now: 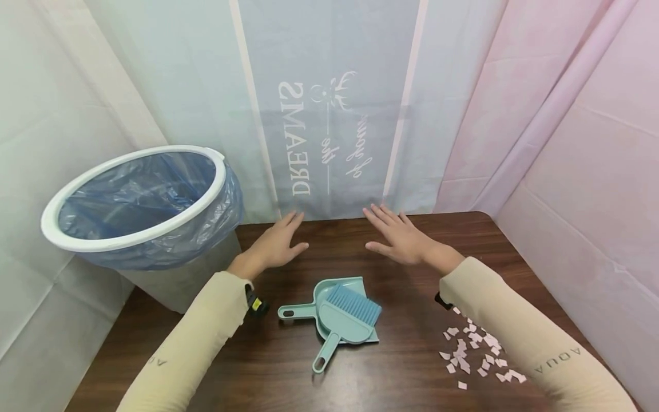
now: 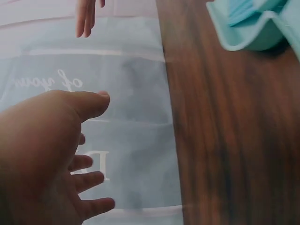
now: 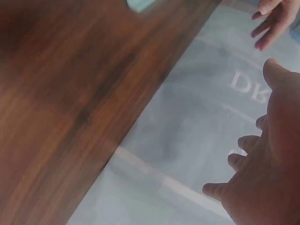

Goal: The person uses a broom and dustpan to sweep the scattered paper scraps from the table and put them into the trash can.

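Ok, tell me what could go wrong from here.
In the head view the right sleeve overlaps the scraps, so drawing that arm back might scatter them. The brush lies on the dustpan and could slide off if only the dustpan is lifted. The bin stands left, the scraps right; some might drop if carried across.
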A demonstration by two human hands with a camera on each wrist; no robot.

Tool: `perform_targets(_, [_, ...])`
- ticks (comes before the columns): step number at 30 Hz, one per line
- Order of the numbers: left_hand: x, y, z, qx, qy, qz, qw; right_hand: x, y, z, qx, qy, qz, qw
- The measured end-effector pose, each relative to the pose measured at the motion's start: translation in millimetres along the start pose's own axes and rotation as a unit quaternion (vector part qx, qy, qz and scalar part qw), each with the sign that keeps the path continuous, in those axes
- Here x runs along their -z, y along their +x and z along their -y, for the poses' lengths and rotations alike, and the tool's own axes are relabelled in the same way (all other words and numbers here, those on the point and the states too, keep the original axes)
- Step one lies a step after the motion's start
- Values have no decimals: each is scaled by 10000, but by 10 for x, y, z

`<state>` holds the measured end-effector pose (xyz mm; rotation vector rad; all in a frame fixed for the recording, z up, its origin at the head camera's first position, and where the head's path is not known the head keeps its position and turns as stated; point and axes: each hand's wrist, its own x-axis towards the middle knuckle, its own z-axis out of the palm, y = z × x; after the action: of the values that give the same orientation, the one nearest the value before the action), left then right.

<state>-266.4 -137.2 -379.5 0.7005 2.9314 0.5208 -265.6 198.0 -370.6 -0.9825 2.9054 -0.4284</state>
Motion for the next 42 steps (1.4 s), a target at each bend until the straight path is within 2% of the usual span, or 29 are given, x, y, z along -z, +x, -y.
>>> perform_targets(5, [-49, -303, 40, -148, -268, 132, 9994, -79, -173, 89, 328, 59, -204, 9992])
perform_targets(11, [-106, -647, 50, -301, -537, 38, 9981, -140, -378, 252, 796, 168, -289, 9963])
perform_targets(18, [-160, -1028, 54, -157, -761, 117, 9969, -231, -609, 490, 1149, 296, -257, 9926])
perform_targets(23, [-216, -1237, 50, -86, -845, 162, 9963, -353, -719, 634, 1644, -31, -333, 9858])
perform_targets(28, [-310, -1345, 49, -67, -942, 102, 9955, -512, -789, 796, 2304, -404, -475, 9711])
perform_targets(31, [-393, -1367, 32, -39, -1026, 102, 9947, -625, -822, 902, 2584, -470, -411, 9640])
perform_targets(37, [-582, -1362, -16, 12, -1128, -6, 9936, -859, -829, 1100, 2821, -822, -128, 9558])
perform_targets(42, [-714, -1328, -49, -147, -1214, -107, 9924, -1077, -814, 1224, 2952, -1357, -225, 9455])
